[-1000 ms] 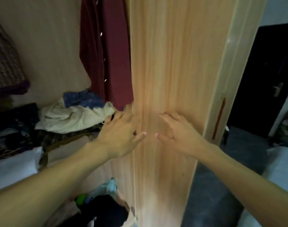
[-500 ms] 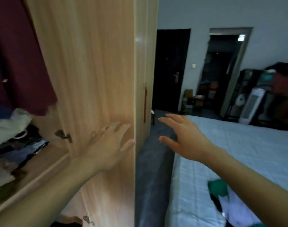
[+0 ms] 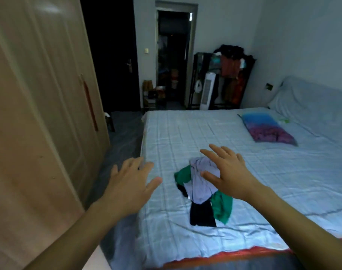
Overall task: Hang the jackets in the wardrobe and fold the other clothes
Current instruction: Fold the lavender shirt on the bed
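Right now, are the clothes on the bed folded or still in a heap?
Unfolded. The clothes lie in a crumpled heap on the bed, lilac, green and black pieces overlapping unevenly.

Both bare forearms reach forward, palms down. The left hand (image 3: 130,189) and the right hand (image 3: 227,175) spread relaxed fingers, holding nothing.

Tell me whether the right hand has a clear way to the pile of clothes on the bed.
Probably yes: the right hand hovers open just above the pile of clothes on the bed, nothing between them.
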A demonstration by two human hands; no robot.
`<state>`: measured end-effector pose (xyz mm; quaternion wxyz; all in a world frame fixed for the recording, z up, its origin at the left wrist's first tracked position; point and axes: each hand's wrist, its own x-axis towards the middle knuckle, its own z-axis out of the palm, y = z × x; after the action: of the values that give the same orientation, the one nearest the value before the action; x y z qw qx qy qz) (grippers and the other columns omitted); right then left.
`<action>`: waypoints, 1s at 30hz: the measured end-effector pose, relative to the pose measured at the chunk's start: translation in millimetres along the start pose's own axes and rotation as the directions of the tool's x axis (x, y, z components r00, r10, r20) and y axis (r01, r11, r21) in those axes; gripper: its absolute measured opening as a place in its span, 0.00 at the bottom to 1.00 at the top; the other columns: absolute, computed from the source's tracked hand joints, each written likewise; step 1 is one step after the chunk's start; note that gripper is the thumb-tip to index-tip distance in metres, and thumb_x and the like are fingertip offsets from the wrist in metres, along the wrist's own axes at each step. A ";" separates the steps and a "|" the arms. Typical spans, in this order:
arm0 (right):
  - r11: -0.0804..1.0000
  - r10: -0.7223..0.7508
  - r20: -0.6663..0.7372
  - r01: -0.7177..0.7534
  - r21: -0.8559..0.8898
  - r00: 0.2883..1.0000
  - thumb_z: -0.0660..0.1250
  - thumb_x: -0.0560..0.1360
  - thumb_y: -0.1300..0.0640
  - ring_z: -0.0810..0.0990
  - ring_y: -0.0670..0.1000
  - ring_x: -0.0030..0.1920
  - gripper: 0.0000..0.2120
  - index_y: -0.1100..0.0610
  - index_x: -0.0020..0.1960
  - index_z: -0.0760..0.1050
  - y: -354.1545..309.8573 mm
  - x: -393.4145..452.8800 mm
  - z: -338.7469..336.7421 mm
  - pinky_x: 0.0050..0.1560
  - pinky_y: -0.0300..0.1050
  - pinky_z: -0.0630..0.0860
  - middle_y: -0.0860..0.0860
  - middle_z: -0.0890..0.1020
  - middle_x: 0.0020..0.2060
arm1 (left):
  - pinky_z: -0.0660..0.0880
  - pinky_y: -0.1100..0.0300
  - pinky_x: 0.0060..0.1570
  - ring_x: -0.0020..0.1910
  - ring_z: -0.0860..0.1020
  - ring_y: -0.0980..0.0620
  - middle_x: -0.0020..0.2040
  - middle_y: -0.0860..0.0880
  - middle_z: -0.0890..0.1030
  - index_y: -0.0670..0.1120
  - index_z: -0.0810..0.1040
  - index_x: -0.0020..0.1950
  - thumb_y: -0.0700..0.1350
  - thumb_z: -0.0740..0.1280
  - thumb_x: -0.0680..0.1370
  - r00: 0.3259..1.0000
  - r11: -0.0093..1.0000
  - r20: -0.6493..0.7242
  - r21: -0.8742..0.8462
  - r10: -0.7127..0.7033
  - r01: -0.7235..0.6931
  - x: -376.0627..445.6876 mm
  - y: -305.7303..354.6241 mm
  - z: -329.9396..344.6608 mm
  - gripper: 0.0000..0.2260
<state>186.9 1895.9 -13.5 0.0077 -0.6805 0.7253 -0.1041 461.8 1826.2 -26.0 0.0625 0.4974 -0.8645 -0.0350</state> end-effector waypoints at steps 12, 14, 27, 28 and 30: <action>0.984 0.110 -0.032 -0.104 0.143 0.993 0.53 0.75 0.31 0.53 0.56 0.78 0.34 0.43 0.78 0.55 204.4 -22.7 7.6 0.74 0.65 0.52 0.48 0.54 0.79 | 0.63 0.48 0.70 0.73 0.65 0.48 0.75 0.50 0.66 0.53 0.68 0.73 0.72 0.39 0.69 0.996 0.995 0.019 -0.056 0.085 -0.083 99.0 181.5 73.2 0.41; 0.976 0.139 -0.029 -0.132 0.175 0.990 0.49 0.72 0.28 0.55 0.57 0.78 0.37 0.43 0.77 0.57 232.8 -26.9 11.9 0.74 0.66 0.55 0.49 0.57 0.79 | 0.65 0.48 0.69 0.71 0.66 0.47 0.74 0.50 0.68 0.52 0.69 0.72 0.72 0.41 0.69 0.994 0.993 0.039 -0.059 0.101 -0.098 111.4 199.6 88.4 0.40; 0.937 0.272 0.099 -0.287 0.198 0.957 0.50 0.73 0.31 0.60 0.57 0.76 0.36 0.46 0.77 0.60 324.3 -14.7 68.0 0.72 0.64 0.60 0.50 0.61 0.77 | 0.68 0.53 0.61 0.64 0.70 0.48 0.67 0.51 0.73 0.50 0.71 0.68 0.71 0.42 0.68 0.975 0.985 0.183 -0.140 0.128 -0.103 190.7 245.9 165.5 0.40; 0.935 0.281 0.114 -0.299 0.189 0.953 0.49 0.73 0.31 0.60 0.57 0.76 0.36 0.45 0.77 0.59 328.9 -8.8 71.9 0.73 0.64 0.60 0.50 0.61 0.78 | 0.67 0.53 0.61 0.65 0.70 0.49 0.68 0.52 0.72 0.50 0.70 0.69 0.71 0.43 0.69 0.973 0.985 0.196 -0.142 0.125 -0.098 198.7 243.3 171.8 0.39; 0.932 0.298 0.141 -0.319 0.169 0.944 0.51 0.74 0.33 0.60 0.56 0.76 0.34 0.45 0.77 0.59 334.5 6.8 79.4 0.73 0.63 0.59 0.50 0.60 0.78 | 0.66 0.54 0.63 0.67 0.69 0.49 0.70 0.52 0.70 0.51 0.68 0.72 0.70 0.46 0.72 0.964 0.986 0.234 -0.136 0.124 -0.094 217.3 236.9 185.5 0.37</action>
<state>-131.1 1895.5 -144.3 0.1301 -0.5589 0.8084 -0.1314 124.5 1757.1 -164.6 -0.0106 0.4361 -0.8880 -0.1453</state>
